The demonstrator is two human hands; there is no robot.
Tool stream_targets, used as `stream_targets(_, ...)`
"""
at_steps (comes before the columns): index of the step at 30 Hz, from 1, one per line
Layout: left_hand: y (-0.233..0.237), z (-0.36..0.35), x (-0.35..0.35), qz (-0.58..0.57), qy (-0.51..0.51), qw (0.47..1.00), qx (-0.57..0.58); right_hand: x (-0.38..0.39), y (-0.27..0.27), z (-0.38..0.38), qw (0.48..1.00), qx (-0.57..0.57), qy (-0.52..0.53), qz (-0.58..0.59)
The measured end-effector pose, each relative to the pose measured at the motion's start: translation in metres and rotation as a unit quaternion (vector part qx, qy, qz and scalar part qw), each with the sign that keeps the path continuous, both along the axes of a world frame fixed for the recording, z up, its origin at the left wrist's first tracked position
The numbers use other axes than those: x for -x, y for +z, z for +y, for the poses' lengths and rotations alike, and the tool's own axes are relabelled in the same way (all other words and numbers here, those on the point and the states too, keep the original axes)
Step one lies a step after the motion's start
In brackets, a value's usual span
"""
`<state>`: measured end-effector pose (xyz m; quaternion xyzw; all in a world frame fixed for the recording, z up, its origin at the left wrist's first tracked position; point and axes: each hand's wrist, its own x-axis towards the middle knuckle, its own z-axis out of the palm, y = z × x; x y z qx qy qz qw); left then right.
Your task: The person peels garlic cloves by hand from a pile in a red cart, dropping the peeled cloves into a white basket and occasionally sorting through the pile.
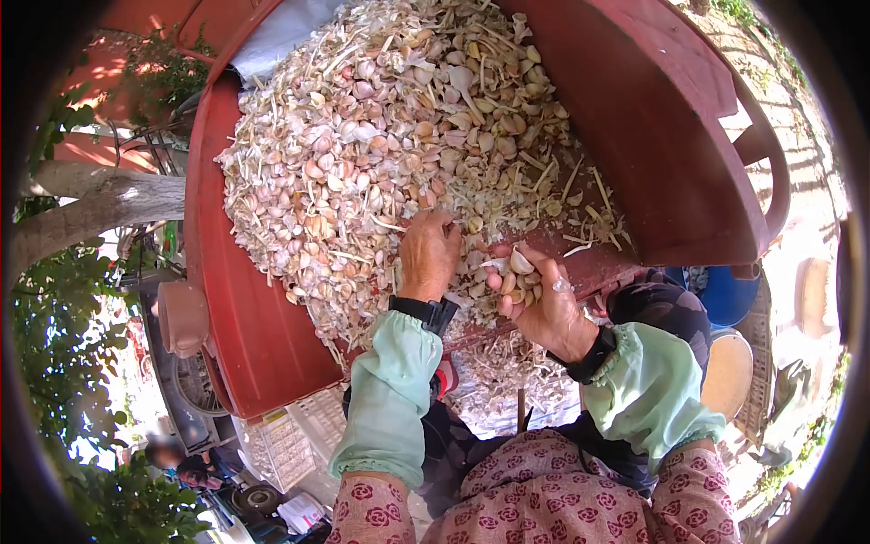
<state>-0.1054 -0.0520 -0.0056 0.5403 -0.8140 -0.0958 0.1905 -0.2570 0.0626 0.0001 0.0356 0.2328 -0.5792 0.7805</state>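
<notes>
A large heap of garlic cloves [349, 172], mixed with papery skins and dry stalks, fills much of a red metal trough [652, 136]. My left hand [429, 258] is at the near side of the heap, back upward, its fingers curled down. Whatever those fingers hold is hidden beneath them. Just to the right, my right hand [555, 313] is turned partly palm up and closed around several garlic cloves [520, 263]. One pale clove stands at the fingertips. Both wrists wear black bands, below light green sleeve covers.
Below the trough's near edge lie more garlic skins [512, 372] between my legs. A blue tub [729, 295] and a round tan lid-like object [727, 372] stand at right. White crates [276, 444] are at lower left, and a tree trunk [136, 199] rises at left.
</notes>
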Motion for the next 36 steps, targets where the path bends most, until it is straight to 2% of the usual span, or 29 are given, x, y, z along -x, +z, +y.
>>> stream_targets(1, 0.000, 0.000, -0.002, -0.001, 0.000, 1.000, -0.001, 0.000, -0.001, -0.001, 1.000, -0.001, 0.000, -0.001)
stream_targets(3, 0.003, -0.002, -0.011, 0.110, 0.046, 0.992, -0.033, -0.001, -0.003, -0.001, 0.999, -0.027, -0.022, 0.013)
stream_targets(5, 0.029, 0.014, -0.011, 0.139, 0.041, 0.988, -0.047, -0.002, 0.000, -0.002, 0.999, -0.042, -0.029, 0.017)
stream_targets(7, 0.064, 0.038, -0.004, 0.200, -0.088, 0.969, -0.113, -0.002, 0.001, -0.004, 0.998, -0.057, -0.033, 0.023)
stream_targets(8, 0.072, 0.046, -0.002, 0.177, -0.110, 0.969, -0.131, -0.002, 0.001, -0.006, 0.998, -0.054, -0.029, 0.010)
stream_targets(11, 0.045, 0.034, -0.010, 0.140, -0.069, 0.986, -0.062, 0.002, -0.003, -0.009, 0.998, -0.052, -0.029, -0.013)
stream_targets(13, 0.021, 0.023, -0.013, 0.112, -0.077, 0.990, -0.043, 0.006, -0.007, -0.011, 0.997, -0.057, -0.042, -0.028)
stream_targets(15, 0.006, 0.019, -0.007, 0.077, -0.129, 0.988, -0.043, 0.011, -0.001, -0.012, 0.996, -0.064, -0.051, -0.042)
stream_targets(17, 0.000, 0.012, -0.006, 0.055, -0.120, 0.991, -0.028, 0.016, 0.000, -0.015, 0.993, -0.070, -0.079, -0.059)
stream_targets(19, -0.006, -0.001, -0.012, 0.249, 0.003, 0.964, -0.095, 0.020, 0.002, -0.016, 0.993, -0.064, -0.082, -0.057)
stream_targets(23, 0.006, -0.007, -0.028, 0.266, 0.068, 0.962, 0.001, 0.021, 0.004, -0.018, 0.994, -0.068, -0.085, -0.032)
stream_targets(25, 0.011, -0.002, -0.024, 0.266, 0.061, 0.962, -0.028, 0.021, 0.003, -0.018, 0.994, -0.068, -0.084, -0.025)
stream_targets(27, 0.013, 0.005, -0.013, 0.183, 0.036, 0.981, -0.061, 0.020, -0.001, -0.018, 0.994, -0.063, -0.088, -0.023)
stream_targets(29, 0.002, 0.002, 0.000, 0.164, 0.017, 0.985, -0.045, 0.020, 0.003, -0.016, 0.994, -0.069, -0.086, -0.009)
stream_targets(31, -0.006, -0.002, 0.008, 0.067, -0.029, 0.997, 0.032, 0.018, 0.004, -0.016, 0.994, -0.073, -0.083, 0.004)
stream_targets(32, -0.008, -0.004, 0.010, 0.055, -0.037, 0.996, 0.063, 0.017, 0.003, -0.016, 0.994, -0.070, -0.085, 0.011)
stream_targets(36, -0.008, -0.010, 0.000, 0.069, -0.024, 0.996, 0.048, 0.014, -0.005, -0.016, 0.994, -0.063, -0.087, 0.033)
